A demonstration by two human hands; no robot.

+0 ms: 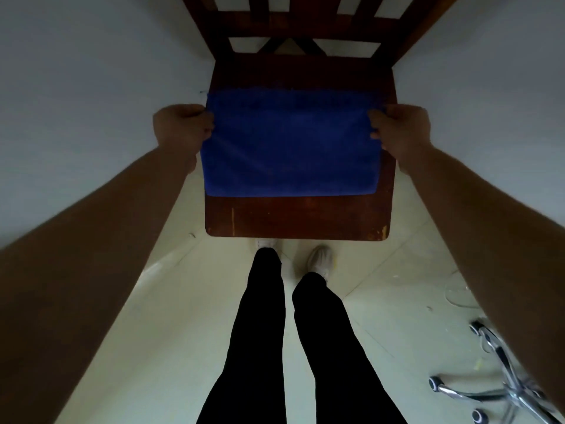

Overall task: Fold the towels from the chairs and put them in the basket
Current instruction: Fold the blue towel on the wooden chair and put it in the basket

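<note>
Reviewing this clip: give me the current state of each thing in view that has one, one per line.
blue towel: spread flat as a rectangle on the chair seat, gripped at both side edges.
left hand: closed on the towel's left edge.
right hand: closed on the towel's right edge.
wooden chair: upright, seat partly covered by the towel.
basket: not in view.

Both arms reach forward, left hand point(183, 125) and right hand point(400, 130) with fingers curled closed.

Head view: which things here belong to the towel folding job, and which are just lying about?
Job:
blue towel
wooden chair
left hand
right hand

Lying about:
chrome wheeled base
cable

No basket in view.
</note>
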